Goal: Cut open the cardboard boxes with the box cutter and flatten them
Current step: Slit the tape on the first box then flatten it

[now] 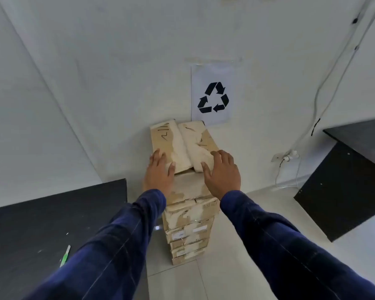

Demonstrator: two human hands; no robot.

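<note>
At the far left, a black flat surface [52, 224] is filling the lower corner, and a slim green-and-white box cutter [65, 255] is lying on it, well apart from both hands. A dark blue sleeve is crossing above this surface toward the middle.

The left hand [159, 169] is resting palm down on the left top flap of a tan cardboard box with torn, whitish patches [182, 144]. Its fingers are lying fairly straight and spread, and the thumb is reaching out across the flap. The box's two top flaps are lying closed with a narrow dark gap showing between them at the near end. The box is sitting on a tall stack of worn tan cardboard pieces [186, 232], which is standing on the pale tiled floor [236, 267] against the white wall.

The right hand [222, 172] is pressing on the right flap, palm down, with its fingers spread and slightly bent over the torn paper; it is pinching nothing.

Above and to the right, a white paper sheet with a black recycling symbol [213, 97] is hanging on the wall. Further right, a white cable [320, 87] is running down to a wall socket [286, 156], and a second black surface [344, 191] is standing at the right edge.
</note>
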